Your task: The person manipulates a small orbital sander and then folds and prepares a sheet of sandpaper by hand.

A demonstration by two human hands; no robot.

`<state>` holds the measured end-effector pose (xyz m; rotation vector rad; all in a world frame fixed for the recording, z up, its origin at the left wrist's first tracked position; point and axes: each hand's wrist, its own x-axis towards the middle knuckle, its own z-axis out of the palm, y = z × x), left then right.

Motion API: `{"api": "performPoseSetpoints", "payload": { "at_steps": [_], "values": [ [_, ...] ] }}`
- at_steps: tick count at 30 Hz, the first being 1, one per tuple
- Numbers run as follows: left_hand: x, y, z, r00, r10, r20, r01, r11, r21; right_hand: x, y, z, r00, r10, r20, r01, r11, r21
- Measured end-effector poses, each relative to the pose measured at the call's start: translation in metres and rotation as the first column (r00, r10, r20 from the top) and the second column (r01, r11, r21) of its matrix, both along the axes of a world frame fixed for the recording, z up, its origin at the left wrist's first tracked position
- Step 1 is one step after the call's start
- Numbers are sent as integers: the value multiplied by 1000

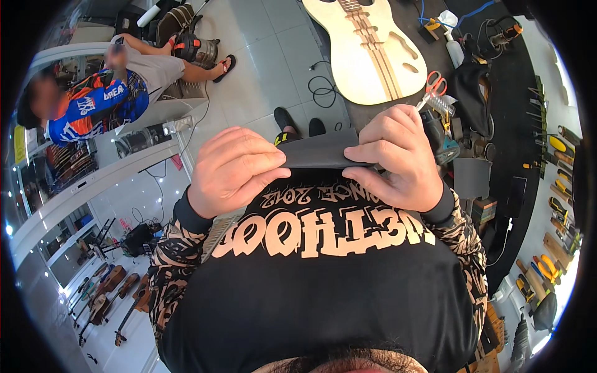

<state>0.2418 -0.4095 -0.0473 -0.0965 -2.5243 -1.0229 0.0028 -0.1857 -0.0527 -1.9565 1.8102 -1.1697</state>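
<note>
Black shirt (pixel 323 292) front, both hands, left hand (pixel 233 171) and right hand (pixel 398 158), fingers pinched shut on dark grey sheet (pixel 320 150), guitar body (pixel 373 53) on counter (pixel 497 112) beyond.

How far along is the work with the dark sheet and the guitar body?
Done: nothing visible on the unfinished guitar body, which lies bare on the workbench. In hand: the left hand and right hand pinch a dark sheet, apparently sandpaper. Left: bringing it to the wood.

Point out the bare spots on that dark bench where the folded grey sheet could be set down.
The dark bench is bare above the unfinished guitar body, beside the blue cable, and again in a dark strip right of the black bag. It is crowded near the scissors and drill. Both the left hand and right hand grip the grey sheet.
</note>
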Motion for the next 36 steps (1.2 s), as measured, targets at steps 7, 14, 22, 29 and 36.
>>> {"api": "performPoseSetpoints", "payload": {
  "at_steps": [7, 14, 22, 29, 36],
  "values": [
    [5, -3, 8, 999, -33, -2, 33, 998, 58, 0, -2, 0, 998, 54, 33, -52, 997, -48],
    [8, -3, 2, 995, -95, 13, 93, 990, 102, 2, -1, 1, 996, 73, -55, -78, 994, -77],
    [-10, 9, -4, 995, -98, 34, 96, 994, 58, 5, 3, -3, 998, 47, -31, -47, 999, -17],
    [-17, 14, -7, 997, -59, -47, 59, 998, -10, 11, -6, 5, 998, -31, -49, 31, 1000, -3],
    [-24, 11, -6, 998, -60, -35, 60, 998, 4, 9, -11, -3, 999, 12, -49, -14, 999, -47]
  ]
}}
